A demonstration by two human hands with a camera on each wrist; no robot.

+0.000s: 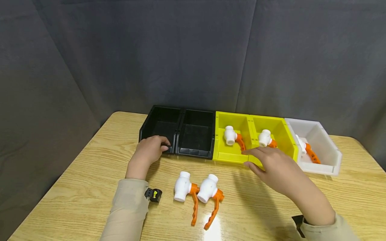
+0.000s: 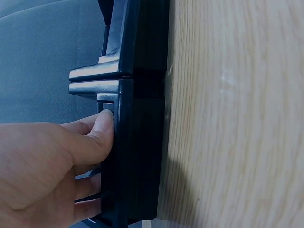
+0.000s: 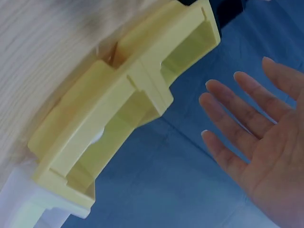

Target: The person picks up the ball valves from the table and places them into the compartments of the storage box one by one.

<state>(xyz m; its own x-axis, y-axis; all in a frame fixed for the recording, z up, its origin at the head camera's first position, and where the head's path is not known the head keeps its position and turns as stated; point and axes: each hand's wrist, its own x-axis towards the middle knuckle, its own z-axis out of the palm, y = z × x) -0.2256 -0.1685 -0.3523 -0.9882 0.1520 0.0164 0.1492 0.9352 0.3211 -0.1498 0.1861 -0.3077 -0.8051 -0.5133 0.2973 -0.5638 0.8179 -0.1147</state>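
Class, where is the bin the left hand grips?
In the head view, the gripped black bin stands at the row's left end, beside the other black bin, with the left hand at its front.

Valve (image 1: pixel 308 150) partly hidden by side of white bin (image 1: pixel 327 142), left sleeve (image 1: pixel 126 211) cut off below

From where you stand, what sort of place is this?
Probably a sorting workstation, perhaps staged: a row of open bins, orange-handled white valves in some bins and on the wood-look table, and plain dark cloth hung behind.
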